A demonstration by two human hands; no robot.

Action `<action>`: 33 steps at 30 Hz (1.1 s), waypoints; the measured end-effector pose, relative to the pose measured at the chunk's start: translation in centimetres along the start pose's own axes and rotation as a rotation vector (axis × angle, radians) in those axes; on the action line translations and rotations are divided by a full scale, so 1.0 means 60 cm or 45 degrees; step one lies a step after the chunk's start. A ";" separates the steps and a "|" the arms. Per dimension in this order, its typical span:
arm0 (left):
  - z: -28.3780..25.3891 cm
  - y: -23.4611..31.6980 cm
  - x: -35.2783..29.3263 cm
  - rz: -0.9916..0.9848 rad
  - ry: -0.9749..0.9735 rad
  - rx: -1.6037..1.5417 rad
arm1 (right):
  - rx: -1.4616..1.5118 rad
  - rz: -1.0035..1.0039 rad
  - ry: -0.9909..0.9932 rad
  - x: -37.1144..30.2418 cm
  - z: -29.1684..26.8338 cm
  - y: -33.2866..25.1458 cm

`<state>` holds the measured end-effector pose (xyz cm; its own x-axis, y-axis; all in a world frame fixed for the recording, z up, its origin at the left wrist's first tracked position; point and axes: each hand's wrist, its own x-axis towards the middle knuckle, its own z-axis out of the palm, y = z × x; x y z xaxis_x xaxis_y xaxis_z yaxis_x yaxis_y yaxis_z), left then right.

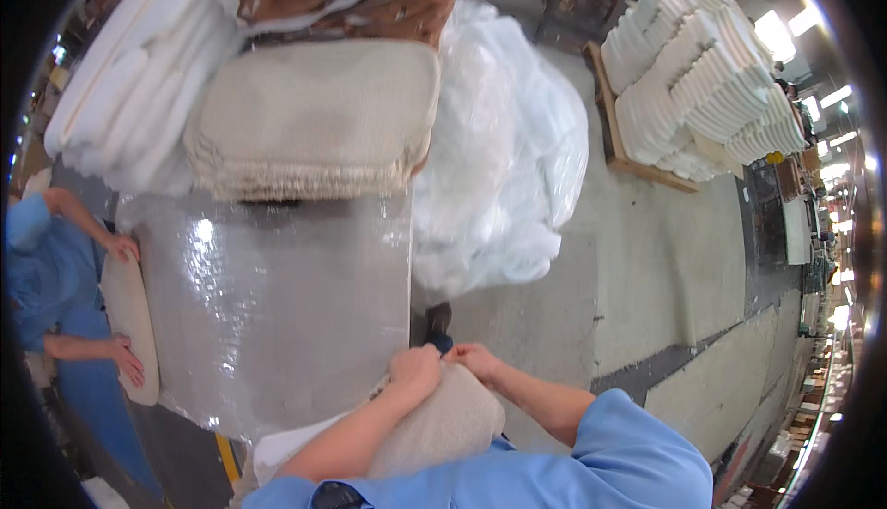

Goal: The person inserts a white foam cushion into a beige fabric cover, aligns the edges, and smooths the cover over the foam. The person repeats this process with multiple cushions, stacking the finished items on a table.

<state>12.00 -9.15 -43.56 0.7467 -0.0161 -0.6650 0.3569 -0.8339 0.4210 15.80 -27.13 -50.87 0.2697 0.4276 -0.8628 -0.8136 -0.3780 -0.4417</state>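
Observation:
A beige, thick-pile mat (pixel 439 426) lies against my front at the near edge of the work table, its far end rounded. My left hand (pixel 416 370) pinches the mat's far edge, fingers closed. Close beside it, my right hand (pixel 473 363) grips the same edge near the far corner, also closed. The fingertips nearly meet, and what lies exactly between them is too small to make out. Part of a white piece (pixel 277 449) shows under my left forearm.
The grey table (pixel 296 296) has a shiny plastic cover. A stack of beige mats (pixel 319 93) stands at its far end, with white folded pieces (pixel 139 75) beside it. Clear plastic bags (pixel 504 139) bulge at right. A co-worker's hands (pixel 125 361) rest on another mat (pixel 129 315). A loaded pallet (pixel 637 163) stands beyond.

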 end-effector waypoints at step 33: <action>-0.024 -0.023 -0.039 -0.065 0.006 -0.043 | 0.012 0.324 0.005 -0.007 0.036 -0.076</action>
<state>10.55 -7.17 -41.72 0.7295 0.0287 -0.6834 0.4135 -0.8144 0.4072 18.26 -23.83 -47.98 0.0575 0.3164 -0.9469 -0.8605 -0.4651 -0.2077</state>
